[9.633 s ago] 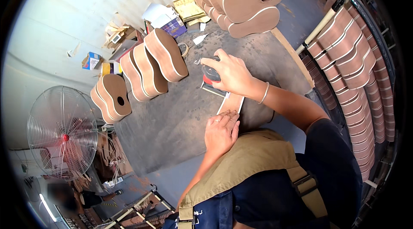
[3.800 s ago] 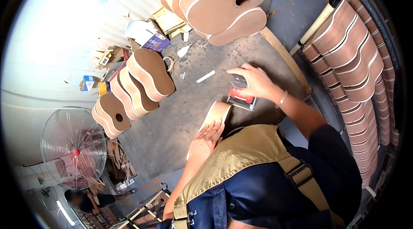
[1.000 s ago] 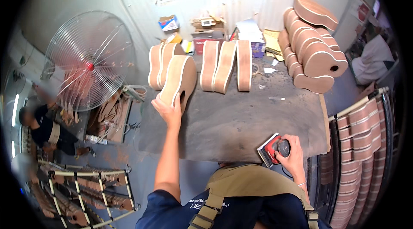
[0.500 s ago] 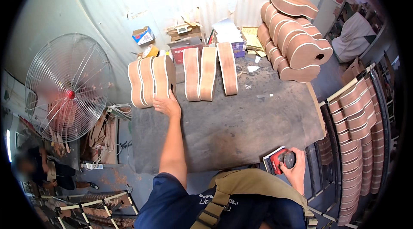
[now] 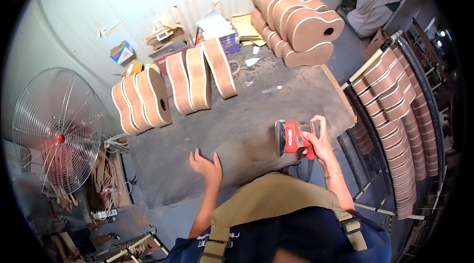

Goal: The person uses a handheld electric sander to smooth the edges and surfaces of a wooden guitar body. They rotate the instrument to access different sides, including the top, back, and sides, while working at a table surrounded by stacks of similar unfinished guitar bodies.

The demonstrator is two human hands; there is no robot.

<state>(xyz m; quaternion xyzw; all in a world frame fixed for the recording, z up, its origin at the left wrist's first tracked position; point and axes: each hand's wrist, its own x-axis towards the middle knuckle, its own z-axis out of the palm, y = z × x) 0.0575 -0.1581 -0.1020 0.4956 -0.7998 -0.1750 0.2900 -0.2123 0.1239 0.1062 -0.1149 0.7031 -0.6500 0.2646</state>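
My right hand (image 5: 320, 145) grips a red and black electric sander (image 5: 296, 137) over the right part of the dark worktable (image 5: 247, 124). The sander is tipped on its side, its flat pad facing left. My left hand (image 5: 207, 168) is at the table's near side, fingers apart, holding nothing. Beyond it, three small wooden guitar bodies (image 5: 144, 102) with pale edging stand on edge, pressed together. To their right stand two more guitar bodies (image 5: 190, 82) side by side, and a single guitar body (image 5: 219, 69) beside them, tilted.
More guitar bodies (image 5: 301, 23) are stacked at the back right. Boxes and papers (image 5: 215, 28) line the wall. A wire-caged fan (image 5: 57, 132) stands left of the table. A rack of guitar bodies (image 5: 387, 110) flanks the right side. Another person (image 5: 81, 238) is at the lower left.
My left hand has left the guitar bodies at the left and drawn back toward me. My right hand has raised the sander and brought it over the table. The view has turned.
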